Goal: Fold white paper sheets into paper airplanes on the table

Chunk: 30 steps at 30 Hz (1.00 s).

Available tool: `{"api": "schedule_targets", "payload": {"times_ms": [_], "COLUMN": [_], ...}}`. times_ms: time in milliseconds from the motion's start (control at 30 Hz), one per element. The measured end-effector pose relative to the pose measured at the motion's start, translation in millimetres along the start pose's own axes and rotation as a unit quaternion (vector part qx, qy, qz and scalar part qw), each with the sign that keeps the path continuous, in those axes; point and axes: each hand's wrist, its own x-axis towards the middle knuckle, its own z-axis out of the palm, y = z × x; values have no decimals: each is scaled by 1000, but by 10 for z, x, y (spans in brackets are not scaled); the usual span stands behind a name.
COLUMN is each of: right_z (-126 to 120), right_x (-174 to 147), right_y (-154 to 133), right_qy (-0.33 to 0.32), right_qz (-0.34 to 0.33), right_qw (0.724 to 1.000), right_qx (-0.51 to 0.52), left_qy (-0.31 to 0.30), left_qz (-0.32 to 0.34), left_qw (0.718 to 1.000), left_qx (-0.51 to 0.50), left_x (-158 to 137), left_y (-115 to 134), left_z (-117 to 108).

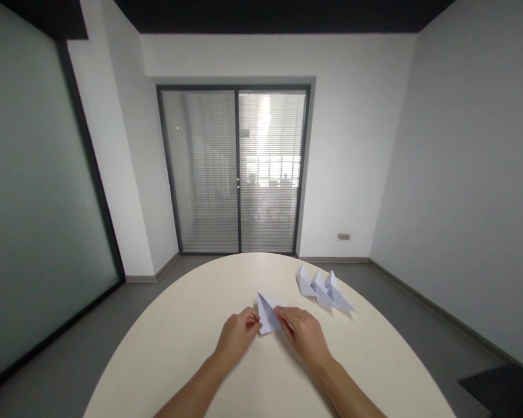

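A folded sheet of white paper (268,318) is held just above or on the table, in front of me, with a pointed corner facing away. My left hand (240,334) has its fingers curled and closed at the paper's lower left edge. Thumb and fingers of my right hand (304,332) are closed on the right side of the same paper and hide part of it. Beyond my right hand, three folded paper boats (323,294) stand close together in a slanting row, their peaks pointing up.
The round cream table (178,342) extends under both arms, its curved edge beyond the paper boats. Past it are a glazed door with blinds (204,174) and white walls (353,145). A dark flat object (505,390) lies at the lower right.
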Motion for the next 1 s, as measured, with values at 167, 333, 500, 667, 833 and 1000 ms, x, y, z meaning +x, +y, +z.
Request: {"api": "schedule_targets", "payload": {"times_ms": [167,333,500,667,833,1000], "right_z": [-8,-73,-92,-116,-174,-206], "right_x": [17,8,2,4,20,25], "right_y": [-81,-128,-138,-166,-198,-187], "right_qy": [-41,-113,-147,-160,-161,-168], "right_qz": [1,12,23,17,-10,-18], "right_qw": [999,993,988,985,984,981], "right_qx": [5,31,38,61,80,96], "left_qy": [-21,-36,-11,-4,-73,-79], "left_qz": [15,44,72,144,199,189], "left_qw": [999,995,987,977,959,958], "left_qx": [39,80,146,159,188,201], "left_x": [-3,-27,-43,-54,-68,-75], "left_y": [39,74,137,178,103,60], "left_z": [-4,4,-8,-39,-29,-31]}}
